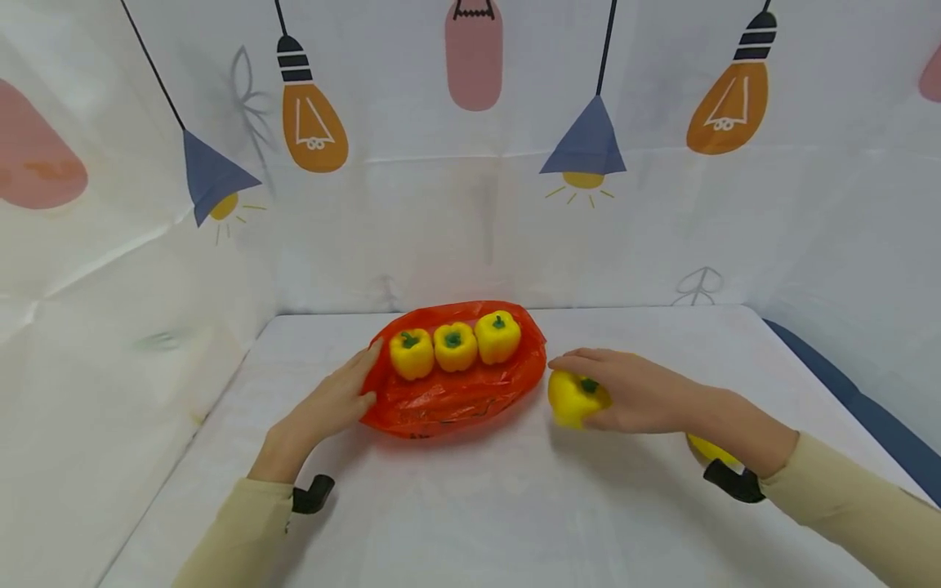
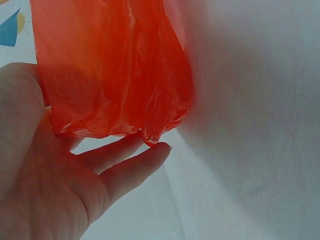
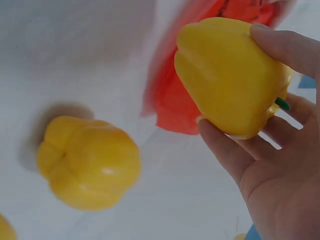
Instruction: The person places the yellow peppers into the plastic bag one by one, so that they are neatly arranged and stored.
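My right hand [image 1: 639, 392] holds a yellow bell pepper [image 1: 573, 400] between thumb and fingers, just right of a red plastic bag [image 1: 441, 404]. In the right wrist view the pepper [image 3: 225, 75] lies sideways in the grip, its green stem towards the palm. Three more yellow peppers [image 1: 455, 347] stand in a row, stems up, in the bag's mouth, which is spread wide. At the bag's left side my left hand [image 1: 331, 400] rests with fingers fairly straight. The left wrist view shows these fingers [image 2: 132, 172] touching the red film; the bag hides some of them.
Below my right forearm another yellow pepper [image 1: 711, 449] lies on the white table [image 1: 470, 506], seen whole as a yellow pepper [image 3: 90, 165] in the right wrist view. A further yellow piece [image 3: 5, 230] shows at that view's corner. White printed sheets [image 1: 441, 220] enclose the table.
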`<act>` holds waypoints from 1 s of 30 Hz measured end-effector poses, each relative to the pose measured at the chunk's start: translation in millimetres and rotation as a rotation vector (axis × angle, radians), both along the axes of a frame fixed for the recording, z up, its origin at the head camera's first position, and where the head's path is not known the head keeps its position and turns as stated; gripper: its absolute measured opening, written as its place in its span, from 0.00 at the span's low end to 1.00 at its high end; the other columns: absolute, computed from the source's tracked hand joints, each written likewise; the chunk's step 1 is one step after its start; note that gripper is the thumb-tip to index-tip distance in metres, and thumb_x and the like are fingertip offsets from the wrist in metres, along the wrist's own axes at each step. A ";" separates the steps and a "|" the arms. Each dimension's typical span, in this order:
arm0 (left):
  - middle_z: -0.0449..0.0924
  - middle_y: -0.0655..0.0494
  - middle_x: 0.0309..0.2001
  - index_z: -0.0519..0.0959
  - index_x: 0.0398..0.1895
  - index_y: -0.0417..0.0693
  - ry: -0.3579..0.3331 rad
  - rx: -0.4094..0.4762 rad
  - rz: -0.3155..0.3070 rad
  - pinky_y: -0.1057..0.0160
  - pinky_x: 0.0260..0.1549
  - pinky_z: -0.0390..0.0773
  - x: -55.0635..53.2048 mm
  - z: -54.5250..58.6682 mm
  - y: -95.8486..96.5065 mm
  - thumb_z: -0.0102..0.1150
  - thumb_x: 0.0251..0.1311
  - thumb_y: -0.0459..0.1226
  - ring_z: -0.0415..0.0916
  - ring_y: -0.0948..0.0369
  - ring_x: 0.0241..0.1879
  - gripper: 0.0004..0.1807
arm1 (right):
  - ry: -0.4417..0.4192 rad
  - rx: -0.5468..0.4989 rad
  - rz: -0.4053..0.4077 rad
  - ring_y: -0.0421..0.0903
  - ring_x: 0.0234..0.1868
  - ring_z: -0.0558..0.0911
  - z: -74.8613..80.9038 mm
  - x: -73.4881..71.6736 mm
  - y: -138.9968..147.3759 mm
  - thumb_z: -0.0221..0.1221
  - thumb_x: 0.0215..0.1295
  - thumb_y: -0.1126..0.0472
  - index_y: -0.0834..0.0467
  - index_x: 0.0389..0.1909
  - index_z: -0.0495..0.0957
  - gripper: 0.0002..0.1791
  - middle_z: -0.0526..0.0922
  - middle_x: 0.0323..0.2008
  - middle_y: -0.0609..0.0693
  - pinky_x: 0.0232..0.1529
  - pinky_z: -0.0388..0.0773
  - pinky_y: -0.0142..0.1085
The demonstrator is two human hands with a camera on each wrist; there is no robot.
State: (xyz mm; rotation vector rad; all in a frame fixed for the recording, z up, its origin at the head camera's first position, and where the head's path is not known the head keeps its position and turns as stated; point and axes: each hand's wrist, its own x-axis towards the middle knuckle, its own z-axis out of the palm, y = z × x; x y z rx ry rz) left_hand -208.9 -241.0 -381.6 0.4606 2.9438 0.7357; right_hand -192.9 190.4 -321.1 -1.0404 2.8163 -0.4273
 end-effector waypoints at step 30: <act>0.45 0.43 0.80 0.42 0.81 0.46 -0.028 0.054 0.001 0.39 0.75 0.51 3.1 2.1 -1.1 0.48 0.66 0.31 0.45 0.43 0.79 0.43 | 0.000 -0.103 0.065 0.47 0.70 0.68 -11.1 -47.1 -125.5 0.64 0.60 0.52 0.47 0.73 0.64 0.39 0.70 0.69 0.46 0.65 0.76 0.46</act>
